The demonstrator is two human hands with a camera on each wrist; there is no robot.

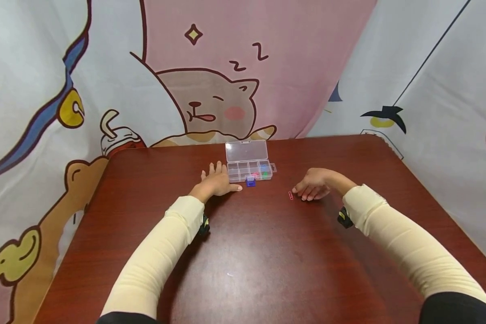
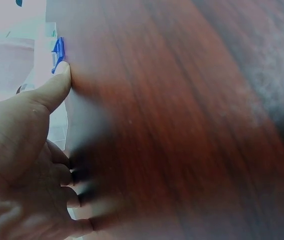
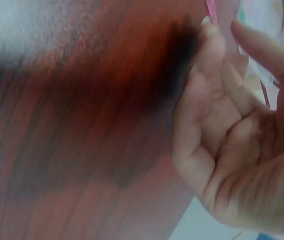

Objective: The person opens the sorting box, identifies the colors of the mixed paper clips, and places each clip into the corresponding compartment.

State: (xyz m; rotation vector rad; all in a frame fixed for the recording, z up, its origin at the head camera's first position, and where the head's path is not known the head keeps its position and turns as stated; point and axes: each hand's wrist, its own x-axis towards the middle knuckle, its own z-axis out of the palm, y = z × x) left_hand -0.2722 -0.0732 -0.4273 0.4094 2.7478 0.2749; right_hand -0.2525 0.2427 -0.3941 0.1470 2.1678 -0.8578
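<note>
A clear plastic compartment box (image 1: 238,177) stands at the far middle of the table with its lid raised. Small pink, blue and green pieces lie in its right-hand compartments, and a blue latch (image 1: 250,182) is on its front. My left hand (image 1: 218,181) rests at the box's left end, fingers spread, the thumb reaching along the front; in the left wrist view the thumb tip is by the latch. A small pink paper clip (image 1: 290,195) lies on the table right of the box. My right hand (image 1: 315,184) is beside it, fingers bent, thumb and index finger apart.
The brown wooden table (image 1: 259,252) reflects light near its middle. A tiny pale scrap (image 1: 230,274) lies closer to me. Printed cloth (image 1: 308,67) hangs behind the table and along both sides.
</note>
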